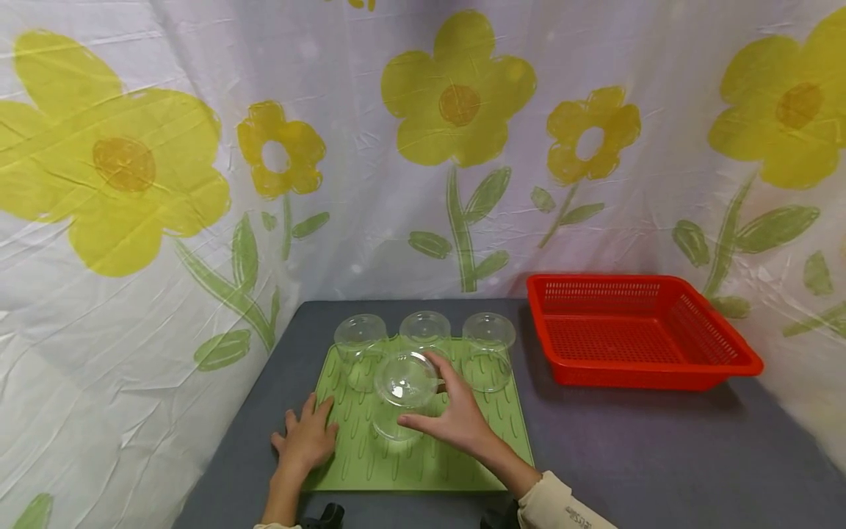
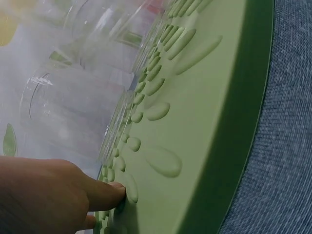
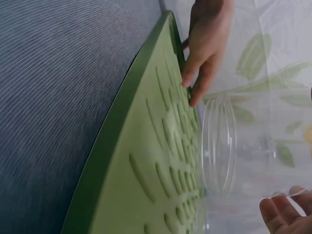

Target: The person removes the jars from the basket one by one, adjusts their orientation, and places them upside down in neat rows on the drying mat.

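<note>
The right hand (image 1: 456,419) holds a clear cup (image 1: 405,393) mid-frame on the green mat (image 1: 423,463). The left hand (image 1: 305,441) lies flat, fingers apart, on the mat's lower-left edge.

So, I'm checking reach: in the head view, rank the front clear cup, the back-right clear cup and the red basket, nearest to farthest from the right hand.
1. Front clear cup: gripped by the right hand.
2. Back-right clear cup: just behind, on the mat.
3. Red basket: far right, off the mat.

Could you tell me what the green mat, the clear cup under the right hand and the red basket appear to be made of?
Green mat: probably silicone or soft rubber, matte, with moulded raised ridges.
Clear cup: seemingly thin transparent plastic, glossy with highlights; glass not excluded.
Red basket: rigid plastic, slightly shiny, perforated mesh walls.
</note>
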A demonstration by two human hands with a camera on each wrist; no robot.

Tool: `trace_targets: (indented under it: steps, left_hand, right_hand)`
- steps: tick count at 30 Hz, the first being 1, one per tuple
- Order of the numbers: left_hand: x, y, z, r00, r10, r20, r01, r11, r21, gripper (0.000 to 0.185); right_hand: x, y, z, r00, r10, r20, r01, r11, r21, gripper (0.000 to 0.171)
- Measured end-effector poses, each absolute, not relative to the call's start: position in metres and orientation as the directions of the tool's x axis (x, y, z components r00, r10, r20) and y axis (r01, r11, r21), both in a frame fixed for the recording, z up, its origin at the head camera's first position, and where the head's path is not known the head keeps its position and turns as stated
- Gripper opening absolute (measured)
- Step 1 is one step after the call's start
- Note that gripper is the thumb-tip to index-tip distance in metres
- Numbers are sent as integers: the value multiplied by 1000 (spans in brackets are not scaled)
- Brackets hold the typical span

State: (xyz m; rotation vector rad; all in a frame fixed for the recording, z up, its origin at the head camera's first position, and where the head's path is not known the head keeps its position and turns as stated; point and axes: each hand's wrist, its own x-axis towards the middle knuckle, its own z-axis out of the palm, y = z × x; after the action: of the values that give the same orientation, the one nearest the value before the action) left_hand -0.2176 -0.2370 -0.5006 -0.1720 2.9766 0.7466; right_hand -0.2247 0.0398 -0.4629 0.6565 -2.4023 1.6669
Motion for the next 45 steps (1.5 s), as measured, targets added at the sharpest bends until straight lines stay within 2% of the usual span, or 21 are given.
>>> trace_targets:
  steps: [10, 23, 36, 45]
  left_hand:
    - [-221, -241, -500, -992, -86, -96, -120, 885, 450, 55]
    - [-219, -242, -505, -990, -94, -101, -126, 912, 391, 54]
    - [-219, -242, -502, -992, -81, -98, -115, 906, 407, 49]
    - [-219, -245, -501, -987, -45, -155, -108, 897, 429, 50]
  right_hand:
    - [-236, 14, -471, -897, -308, 318, -401, 264, -877, 105]
    - [-234, -23, -471, -891, -349, 289, -398, 297, -868, 104]
    - [-240, -36, -474, -876, -357, 324, -442, 328, -835, 104]
    - [-241, -37, -472, -877, -382, 291, -440, 398, -805, 106]
